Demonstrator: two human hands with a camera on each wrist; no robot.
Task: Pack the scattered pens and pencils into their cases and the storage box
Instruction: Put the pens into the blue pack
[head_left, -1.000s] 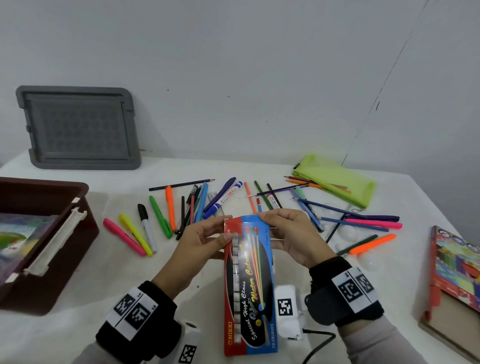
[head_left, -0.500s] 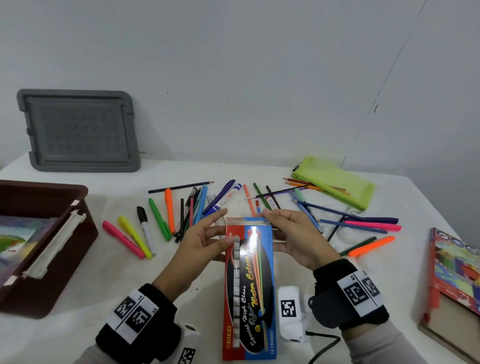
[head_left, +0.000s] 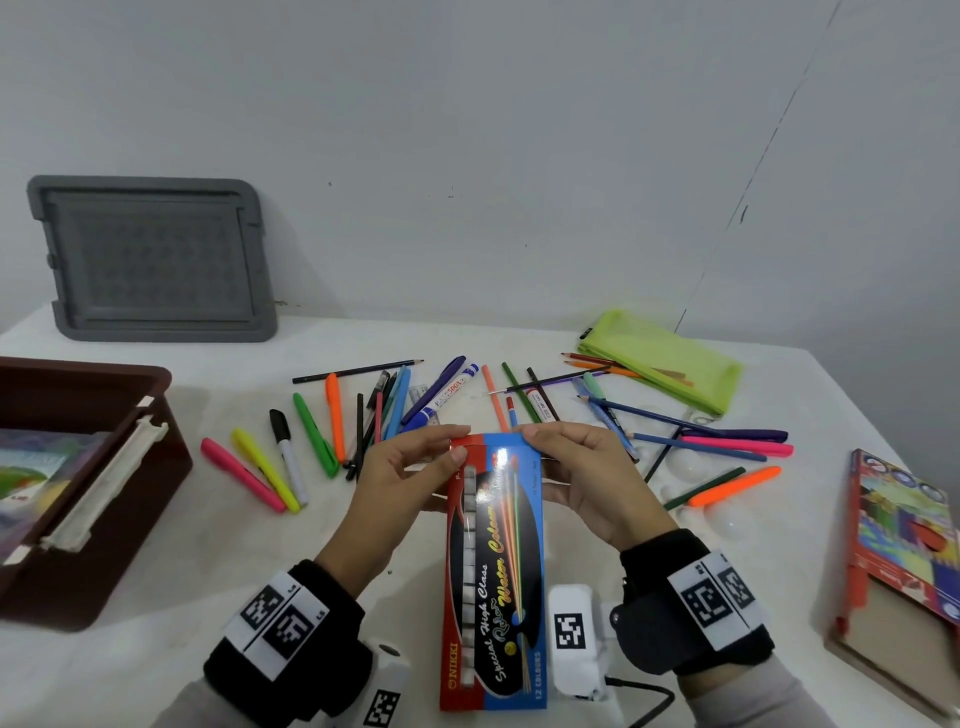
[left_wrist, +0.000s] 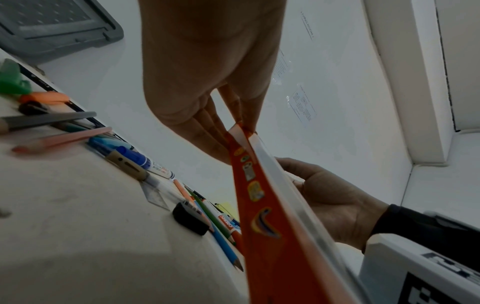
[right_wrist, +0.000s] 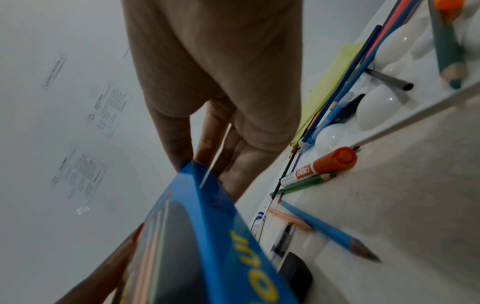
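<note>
A long red and blue water-colour box (head_left: 493, 571) is held flat above the table (head_left: 156, 649), its far end between both hands. My left hand (head_left: 410, 467) pinches its far left corner, thumb on top; the left wrist view shows the fingers (left_wrist: 215, 131) under the orange side of the box (left_wrist: 272, 216). My right hand (head_left: 571, 462) grips the far right corner, and its fingers (right_wrist: 179, 144) curl over the blue edge (right_wrist: 215, 226). Scattered pens and pencils (head_left: 395, 405) lie beyond the hands. A brown storage box (head_left: 88, 467) stands at the left.
A grey lid (head_left: 150, 260) leans on the wall at back left. A lime green pouch (head_left: 665, 358) lies at back right. A coloured pencil case (head_left: 909, 540) sits at the right edge. Highlighters (head_left: 260, 467) lie left of the hands, more pens (head_left: 727, 441) to the right.
The flap at the box's far end, open a second ago with the contents showing, is now folded shut under the fingers. The box has shifted slightly toward me.
</note>
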